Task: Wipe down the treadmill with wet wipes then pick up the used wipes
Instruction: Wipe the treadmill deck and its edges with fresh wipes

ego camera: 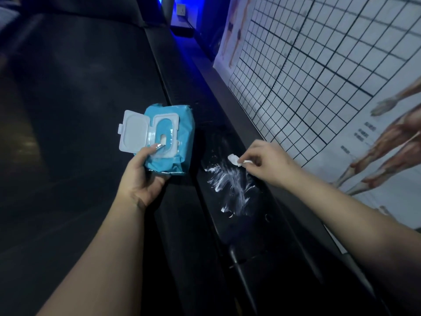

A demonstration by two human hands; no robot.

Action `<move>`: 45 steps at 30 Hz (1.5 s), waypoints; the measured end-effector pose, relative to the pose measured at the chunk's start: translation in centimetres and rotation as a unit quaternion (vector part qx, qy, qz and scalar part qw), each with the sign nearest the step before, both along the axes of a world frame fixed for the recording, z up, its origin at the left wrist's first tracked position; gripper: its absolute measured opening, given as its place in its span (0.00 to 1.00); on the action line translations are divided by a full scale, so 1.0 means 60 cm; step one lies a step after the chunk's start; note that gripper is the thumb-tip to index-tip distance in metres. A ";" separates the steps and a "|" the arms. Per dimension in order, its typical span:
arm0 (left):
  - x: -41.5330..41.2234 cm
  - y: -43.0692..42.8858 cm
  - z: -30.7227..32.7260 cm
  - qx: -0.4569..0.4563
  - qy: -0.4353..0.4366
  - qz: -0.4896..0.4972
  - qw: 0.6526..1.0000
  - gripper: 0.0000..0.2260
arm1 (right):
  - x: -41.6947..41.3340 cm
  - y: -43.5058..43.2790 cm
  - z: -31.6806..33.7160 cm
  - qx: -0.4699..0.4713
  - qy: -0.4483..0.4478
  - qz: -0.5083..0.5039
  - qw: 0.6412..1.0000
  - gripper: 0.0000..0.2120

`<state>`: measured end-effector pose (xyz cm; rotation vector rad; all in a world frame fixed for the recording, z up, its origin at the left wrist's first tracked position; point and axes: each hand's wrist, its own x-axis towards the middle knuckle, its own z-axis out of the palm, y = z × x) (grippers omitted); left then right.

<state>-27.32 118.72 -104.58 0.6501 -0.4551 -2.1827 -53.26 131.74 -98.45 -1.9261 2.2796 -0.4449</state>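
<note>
The wet-wipe pack (173, 124) is a soft blue pouch. Its white flip lid (133, 131) stands open to the left of an oval opening, and its long axis runs roughly away from the person. The left hand (141, 179) grips its near end, fingers curled beneath and thumb pressing beside the opening. The right hand (271, 163) pinches a small crumpled white wipe (234, 159), which juts leftward from its fingers (252, 160), just above the treadmill's dark side rail (250, 238). Below those fingers, a streaky white smear (230, 185) marks the rail. To their right hangs a gridded anatomy chart (319, 65).
</note>
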 end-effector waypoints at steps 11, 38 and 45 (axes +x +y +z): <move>-0.004 0.003 0.002 0.014 0.009 0.010 1.000 0.12 | 0.057 0.083 -0.003 0.015 -0.182 0.029 0.983 0.07; -0.010 0.005 0.000 0.012 0.001 0.011 1.000 0.11 | 0.048 0.059 -0.010 0.050 -0.040 0.115 0.991 0.15; -0.010 0.005 -0.003 0.019 0.005 0.013 1.000 0.14 | 0.065 0.065 0.027 0.158 -0.056 0.159 0.973 0.14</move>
